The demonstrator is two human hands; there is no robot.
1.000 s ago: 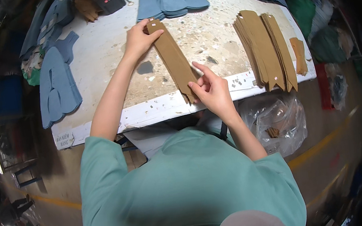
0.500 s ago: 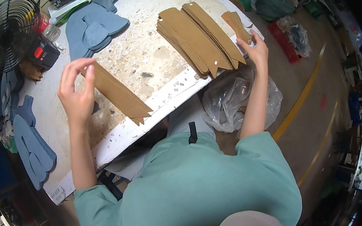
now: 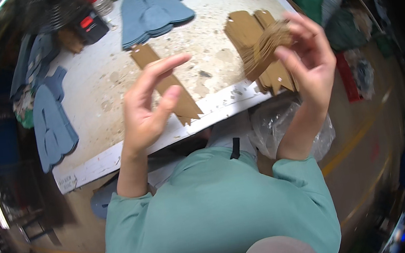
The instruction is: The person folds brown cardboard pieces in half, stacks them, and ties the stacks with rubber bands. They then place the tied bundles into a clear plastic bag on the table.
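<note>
Workshop: worn worktable, stacked blue cut pieces, brown cardboard templates.

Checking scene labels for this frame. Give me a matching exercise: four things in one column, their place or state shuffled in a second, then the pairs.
Things:
1. right hand
2. left hand
3. long brown cardboard strip
4. clear plastic bag

Places or states:
A. lying flat on the white table, notched end at its near edge
B. hanging below the table edge, beside the right forearm
C. raised, open, holding nothing
D. gripping a bundle of brown cardboard pieces

Pairs: 1-D, 2-C, 3-A, 4-B
</note>
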